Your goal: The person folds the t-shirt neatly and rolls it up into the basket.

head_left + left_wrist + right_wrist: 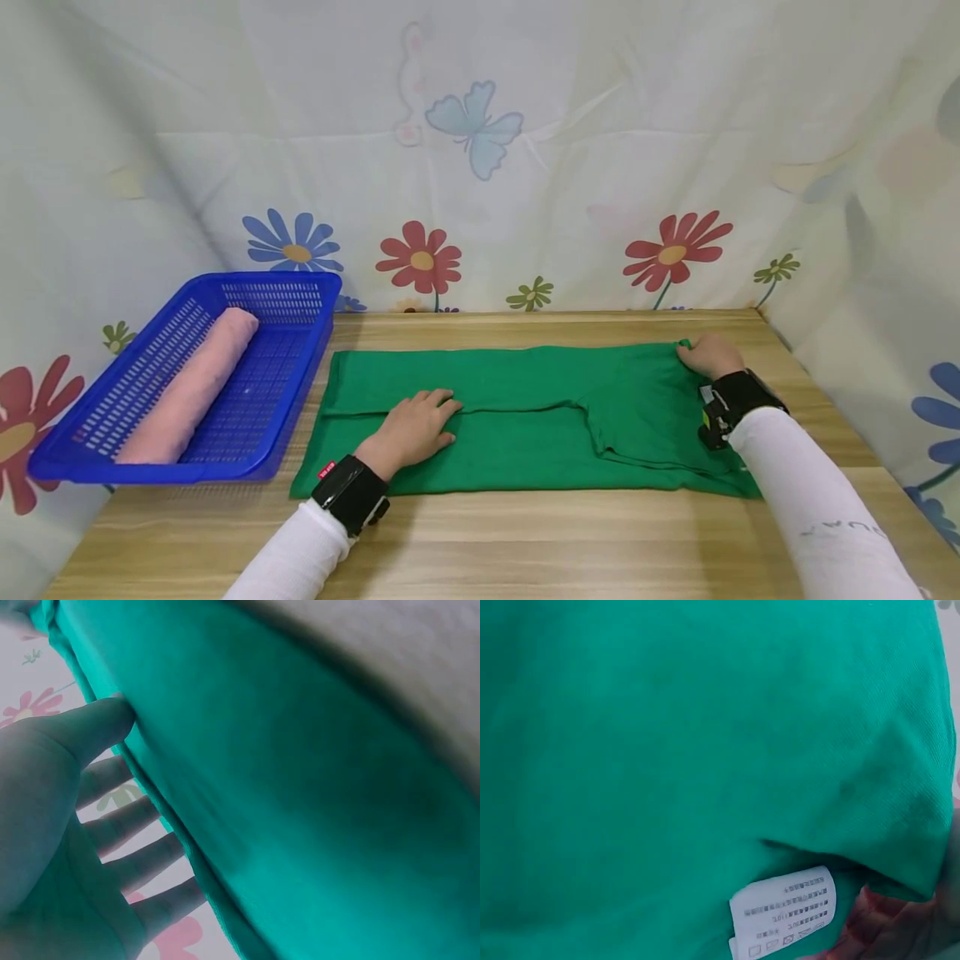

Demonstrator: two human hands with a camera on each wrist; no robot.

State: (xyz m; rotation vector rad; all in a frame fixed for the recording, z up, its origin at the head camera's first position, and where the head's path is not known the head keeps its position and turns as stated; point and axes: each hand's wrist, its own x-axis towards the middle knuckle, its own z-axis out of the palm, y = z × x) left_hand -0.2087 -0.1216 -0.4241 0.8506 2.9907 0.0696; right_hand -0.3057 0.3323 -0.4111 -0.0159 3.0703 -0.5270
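A green T-shirt [517, 450] lies folded lengthwise into a long band on the wooden table, a sleeve-like flap turned in toward its right end. On its left half rests my left hand [416, 429], fingers spread along the inner folded edge; its thumb and fingers show beside the cloth in the left wrist view. My right hand [712, 357] pinches the shirt's far right corner. The right wrist view has a white care label [784, 911] near those fingers, which are partly hidden by cloth. A small red tag [327, 469] marks the lower left edge.
A blue plastic basket [303, 400] stands at the left, holding a rolled pink cloth [191, 387]. Wooden tabletop [540, 542] shows in front of the shirt. A white curtain [570, 192] with flower prints hangs behind and at both sides.
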